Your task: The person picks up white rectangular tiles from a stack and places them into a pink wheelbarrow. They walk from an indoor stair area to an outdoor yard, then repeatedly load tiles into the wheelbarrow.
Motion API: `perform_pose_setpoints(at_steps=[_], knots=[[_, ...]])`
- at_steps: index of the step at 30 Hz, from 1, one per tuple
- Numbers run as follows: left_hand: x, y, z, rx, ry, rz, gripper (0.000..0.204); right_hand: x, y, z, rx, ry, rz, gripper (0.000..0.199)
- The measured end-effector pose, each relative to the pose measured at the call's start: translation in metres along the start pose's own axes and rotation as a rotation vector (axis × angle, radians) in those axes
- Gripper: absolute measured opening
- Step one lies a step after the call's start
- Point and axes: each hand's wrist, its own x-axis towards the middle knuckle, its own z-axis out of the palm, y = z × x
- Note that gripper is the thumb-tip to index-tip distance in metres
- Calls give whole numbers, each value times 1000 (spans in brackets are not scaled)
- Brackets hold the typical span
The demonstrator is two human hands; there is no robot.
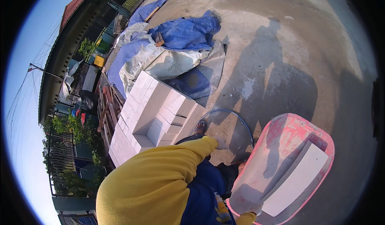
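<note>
My left hand [220,143], in a pale glove at the end of a yellow sleeve, hangs over the concrete between a stack of white blocks [149,111] and a red wheelbarrow [325,140]. Nothing shows in it, and its fingers are too small to read. My right hand [255,208], also gloved, sits at the wheelbarrow's near rim, next to the near end of a long white block [297,180] lying slanted in the tray. Whether it grips the block or the rim is unclear. A second white block [287,162] lies beside the first.
A blue hose [232,113] curves over the concrete [280,32] near my sandalled foot [201,126]. Blue and grey tarps [176,48] cover a heap behind the blocks. Wooden pallets [108,104], plants and a fence line the left side.
</note>
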Motion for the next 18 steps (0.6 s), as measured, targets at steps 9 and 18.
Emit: perform_pose_setpoints(at_steps=[9,18], knots=[[-81,-332,7,-1008,615,-267,62,-129,-169,169,74,348,-606,51],[-148,-547,104,-1678,841,-713,67,-329,-298,638,-527,-578,-932,34]])
